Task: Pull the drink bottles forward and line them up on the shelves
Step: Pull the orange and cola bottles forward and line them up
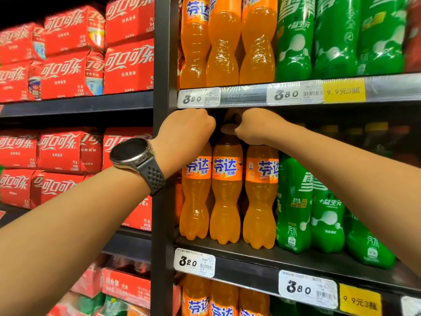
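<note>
While the fingers of the left hand (pixel 184 131) curl over the top of the leftmost orange bottle (pixel 196 192), the right hand (pixel 252 126) wraps the cap of the middle orange bottle (pixel 226 190), thumb underneath. Gripping at the necks makes sense: under the upper shelf edge (pixel 250 96), that's the only reachable part. All three orange bottles stand near the middle shelf (pixel 239 249) front, beside green bottles (pixel 293 201), the right-hand one slightly ahead.

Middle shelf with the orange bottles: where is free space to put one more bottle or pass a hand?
A bare strip of the middle shelf lies in front of the orange bottles and green bottles. The bottles stand packed side by side. Above the orange bottles, the left hand and right hand fill the gap.
</note>
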A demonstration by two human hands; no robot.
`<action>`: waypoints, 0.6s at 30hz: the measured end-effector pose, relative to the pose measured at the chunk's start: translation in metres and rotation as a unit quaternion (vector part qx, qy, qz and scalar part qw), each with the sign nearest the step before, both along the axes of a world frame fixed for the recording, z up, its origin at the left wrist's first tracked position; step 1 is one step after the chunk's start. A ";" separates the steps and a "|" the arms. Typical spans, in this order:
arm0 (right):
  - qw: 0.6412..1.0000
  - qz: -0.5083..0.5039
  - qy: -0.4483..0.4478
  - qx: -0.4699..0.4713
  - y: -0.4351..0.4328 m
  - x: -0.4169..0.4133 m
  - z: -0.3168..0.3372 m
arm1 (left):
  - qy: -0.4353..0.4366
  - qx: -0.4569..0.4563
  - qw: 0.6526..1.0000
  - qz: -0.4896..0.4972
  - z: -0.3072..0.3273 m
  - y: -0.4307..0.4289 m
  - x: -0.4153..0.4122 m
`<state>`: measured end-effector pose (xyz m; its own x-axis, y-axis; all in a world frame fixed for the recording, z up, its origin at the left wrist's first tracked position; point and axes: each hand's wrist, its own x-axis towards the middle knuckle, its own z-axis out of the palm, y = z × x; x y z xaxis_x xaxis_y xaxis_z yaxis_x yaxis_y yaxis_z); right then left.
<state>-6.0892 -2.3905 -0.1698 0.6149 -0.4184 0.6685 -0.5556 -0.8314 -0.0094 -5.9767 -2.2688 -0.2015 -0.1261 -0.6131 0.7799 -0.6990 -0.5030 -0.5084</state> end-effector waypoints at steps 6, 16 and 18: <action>1.000 -0.001 0.024 0.005 -0.003 -0.002 0.000 | 0.000 -0.027 0.999 -0.023 -0.005 -0.001 0.000; 0.997 -0.009 0.073 -0.031 -0.018 -0.060 0.002 | 0.035 -0.066 0.985 -0.158 -0.015 -0.014 -0.008; 0.997 0.001 0.073 -0.039 -0.020 -0.061 0.003 | 0.116 -0.014 0.972 -0.203 -0.018 -0.023 -0.016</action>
